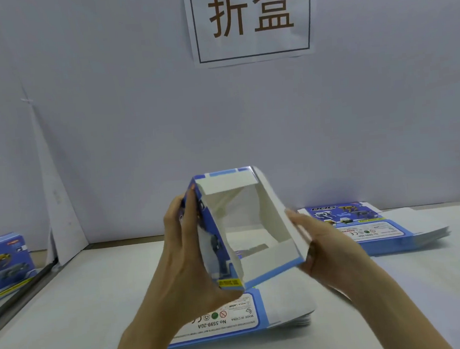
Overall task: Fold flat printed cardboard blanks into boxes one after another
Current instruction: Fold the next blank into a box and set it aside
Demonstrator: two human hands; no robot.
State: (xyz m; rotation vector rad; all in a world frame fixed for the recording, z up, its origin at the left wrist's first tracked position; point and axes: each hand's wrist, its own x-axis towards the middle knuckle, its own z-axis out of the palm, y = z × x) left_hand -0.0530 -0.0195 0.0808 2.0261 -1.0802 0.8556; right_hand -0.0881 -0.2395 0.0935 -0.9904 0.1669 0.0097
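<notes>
- At the far left of the table (77,299), I see a finished box (3,261), blue-printed, standing upright.
- The left hand (185,259) has fingers and thumb curled round the printed left wall of the half-formed box (243,228).
- That box is held up above the near stack of blanks (233,321). It is an open tube, white inside and blue-edged.
- The right hand (321,249) pinches its right wall between fingers and thumb.
- A second stack (377,229) lies flat at the right.
</notes>
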